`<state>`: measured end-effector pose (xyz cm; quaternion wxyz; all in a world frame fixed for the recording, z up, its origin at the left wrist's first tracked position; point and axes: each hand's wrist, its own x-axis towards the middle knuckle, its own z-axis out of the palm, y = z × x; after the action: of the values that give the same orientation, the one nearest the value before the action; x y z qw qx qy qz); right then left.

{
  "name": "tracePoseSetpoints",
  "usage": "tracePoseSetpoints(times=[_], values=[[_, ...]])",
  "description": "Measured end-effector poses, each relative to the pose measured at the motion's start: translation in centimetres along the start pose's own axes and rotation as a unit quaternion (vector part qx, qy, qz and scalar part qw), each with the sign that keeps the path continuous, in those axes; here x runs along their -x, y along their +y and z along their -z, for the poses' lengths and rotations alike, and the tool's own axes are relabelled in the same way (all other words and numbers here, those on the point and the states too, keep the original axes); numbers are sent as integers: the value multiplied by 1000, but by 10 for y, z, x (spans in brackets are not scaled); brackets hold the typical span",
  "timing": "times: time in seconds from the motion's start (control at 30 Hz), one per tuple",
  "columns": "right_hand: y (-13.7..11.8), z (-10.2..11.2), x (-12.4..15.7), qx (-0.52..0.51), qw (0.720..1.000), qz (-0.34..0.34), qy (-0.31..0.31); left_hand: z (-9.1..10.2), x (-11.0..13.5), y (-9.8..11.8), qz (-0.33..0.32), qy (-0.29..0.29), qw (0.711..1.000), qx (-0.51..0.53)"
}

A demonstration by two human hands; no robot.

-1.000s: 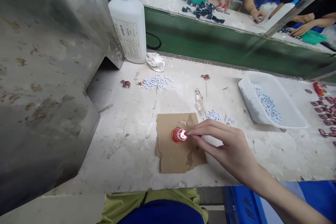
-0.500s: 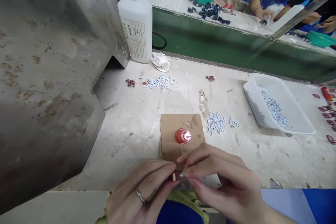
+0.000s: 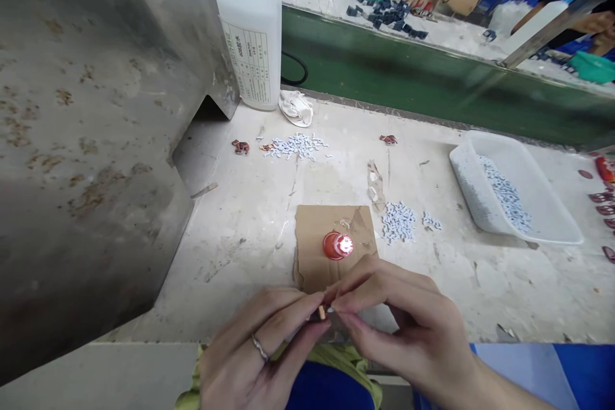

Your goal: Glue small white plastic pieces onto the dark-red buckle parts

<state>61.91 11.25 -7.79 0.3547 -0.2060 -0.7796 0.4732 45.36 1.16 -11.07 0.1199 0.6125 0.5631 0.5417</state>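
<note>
Both hands meet at the near edge of the table (image 3: 250, 250). The left hand (image 3: 254, 352), a ring on one finger, and the right hand (image 3: 408, 327) each pinch the same tiny piece (image 3: 321, 312) between thumb and fingertips, grip narrow, fingers curled in. Just beyond lies one cardboard scrap (image 3: 319, 250) bearing one red cap (image 3: 337, 245). To the right, small white bits (image 3: 398, 222) lie loose. Farther right, one white tray (image 3: 552, 221) holds more white bits. At the back stands one glue bottle (image 3: 252, 32).
</note>
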Motion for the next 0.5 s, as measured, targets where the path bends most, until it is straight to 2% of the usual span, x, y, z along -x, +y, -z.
tracePoseSetpoints(times=[0.1,0.2,0.3,0.37,0.5], values=[[0,1,3,43,998,32,-28,0,4,1,18,0,1000,-5],[-2,5,7,129,986,86,-62,2,6,1,29,-8,1000,-2],[-3,8,8,168,977,109,-72,4,4,0,25,-19,999,13],[-3,10,6,128,987,76,-66,3,3,0,27,-16,999,13],[-8,7,-1,11,997,-35,-63,-3,3,7,37,20,999,-19]])
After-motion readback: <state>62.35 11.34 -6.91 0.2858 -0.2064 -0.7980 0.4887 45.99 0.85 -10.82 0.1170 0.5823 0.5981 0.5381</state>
